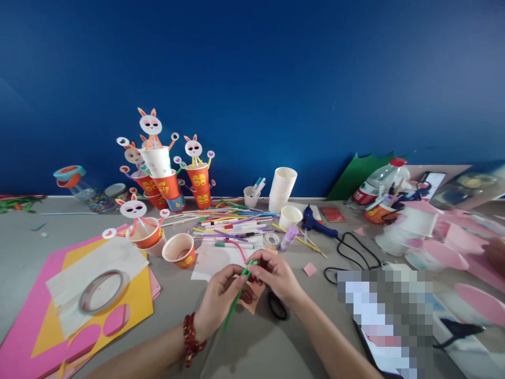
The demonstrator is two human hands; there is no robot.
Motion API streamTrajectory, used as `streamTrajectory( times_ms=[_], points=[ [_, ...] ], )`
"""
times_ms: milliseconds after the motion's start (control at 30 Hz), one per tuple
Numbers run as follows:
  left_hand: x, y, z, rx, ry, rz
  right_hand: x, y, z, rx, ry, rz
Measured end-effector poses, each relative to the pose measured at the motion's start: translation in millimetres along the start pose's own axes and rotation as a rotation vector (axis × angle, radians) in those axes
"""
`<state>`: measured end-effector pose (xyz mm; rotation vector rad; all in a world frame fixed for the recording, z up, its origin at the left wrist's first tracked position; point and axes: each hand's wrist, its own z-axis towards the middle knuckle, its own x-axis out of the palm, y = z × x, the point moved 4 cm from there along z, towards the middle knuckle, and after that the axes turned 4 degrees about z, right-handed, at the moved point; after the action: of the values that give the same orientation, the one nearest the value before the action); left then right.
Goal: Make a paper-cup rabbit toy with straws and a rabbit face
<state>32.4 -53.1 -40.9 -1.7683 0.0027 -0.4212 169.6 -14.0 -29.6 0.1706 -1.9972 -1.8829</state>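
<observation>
Both of my hands meet over the grey table's middle. My left hand (219,300), with a red bead bracelet on its wrist, is closed round a green straw (236,300) that slants down to the left. My right hand (276,273) pinches the straw's upper end with its fingertips. Under the hands lies a small orange paper piece (256,301) and black scissors handles (277,308). An orange paper cup (180,250) lies on its side just left of the hands, beside white paper (213,260).
Bunny-decorated orange cups (168,179) stand at the back left, with a stack of white cups (282,188), scattered straws and markers (232,223), a blue glue gun (315,223) with black cord, tape rolls, and pink and yellow sheets (47,326) at left. Pink cutouts and a bottle (379,184) crowd the right.
</observation>
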Motion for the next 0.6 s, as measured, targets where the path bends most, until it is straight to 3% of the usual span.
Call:
streamTrajectory(
  times_ms=[133, 300, 600],
  points=[
    [1.5, -6.4, 0.3, 0.026, 0.023, -0.122, -2.0, 1.8, 0.2, 0.035, 0.006, 0.034],
    [3.6, -1.3, 2.6, -0.101, 0.167, -0.141, -3.7, -0.8, 2.2, 0.074, 0.039, 0.058],
    [6.0, 3.7, 1.2, -0.086, 0.162, -0.073, -2.2, -3.5, 2.9, 0.128, 0.013, 0.078]
  ],
)
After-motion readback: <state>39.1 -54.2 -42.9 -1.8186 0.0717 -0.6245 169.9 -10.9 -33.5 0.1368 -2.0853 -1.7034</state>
